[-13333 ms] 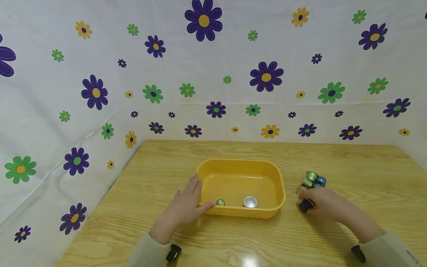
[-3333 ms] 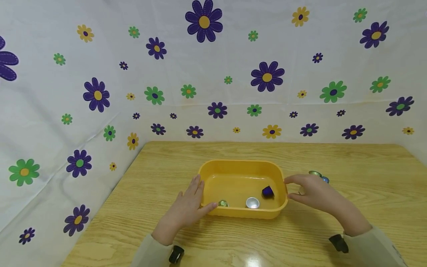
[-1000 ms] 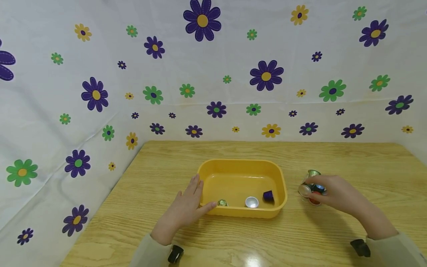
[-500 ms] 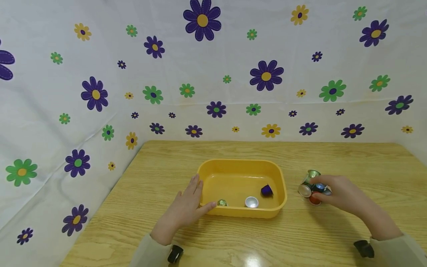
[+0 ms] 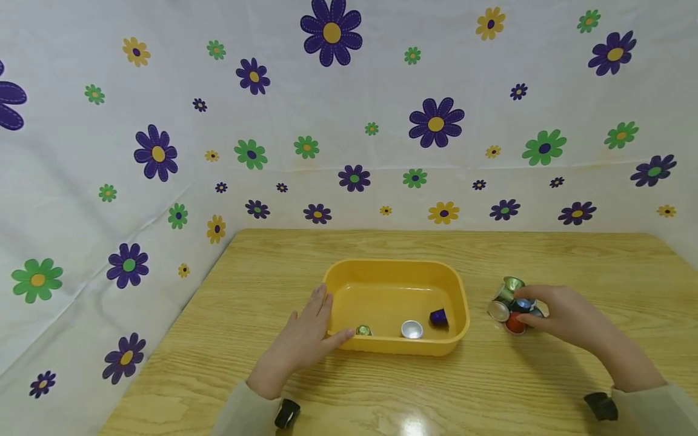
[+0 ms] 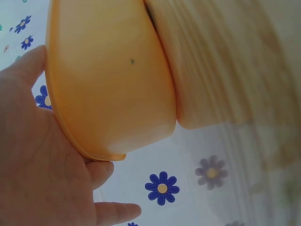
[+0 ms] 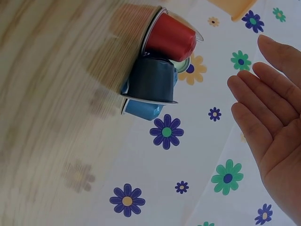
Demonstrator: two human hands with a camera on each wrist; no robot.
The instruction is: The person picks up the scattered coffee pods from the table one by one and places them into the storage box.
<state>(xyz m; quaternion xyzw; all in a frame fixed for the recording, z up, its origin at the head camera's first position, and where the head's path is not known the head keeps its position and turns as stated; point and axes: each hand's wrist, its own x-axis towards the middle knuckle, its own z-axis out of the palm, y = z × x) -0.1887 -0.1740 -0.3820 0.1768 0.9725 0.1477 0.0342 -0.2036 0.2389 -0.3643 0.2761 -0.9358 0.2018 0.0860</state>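
Note:
My left hand (image 5: 297, 345) rests with extended fingers against the left end of a yellow plastic tub (image 5: 392, 347); in the left wrist view its fingers touch the rim. Inside lie a green coffee capsule (image 5: 363, 330), one showing its silver lid (image 5: 412, 329) and a purple capsule (image 5: 438, 318). My right hand (image 5: 567, 318) hovers at a small pile of capsules right of the tub. In the right wrist view, its loosely bent fingers stand apart from the red capsule (image 7: 170, 37), dark blue capsule (image 7: 153, 80) and light blue capsule (image 7: 145, 109), gripping nothing.
Green capsules (image 5: 513, 283) and one with a pale lid (image 5: 498, 311) make up the pile's far and left sides. The wooden table (image 5: 283, 254) ends at a white flowered cloth (image 5: 371, 85) behind and at the left.
The purple capsule went from my right hand into the tub and has rocked there since. My right hand returned to the pile, spreading slightly and drawing rightward. The left hand stayed put.

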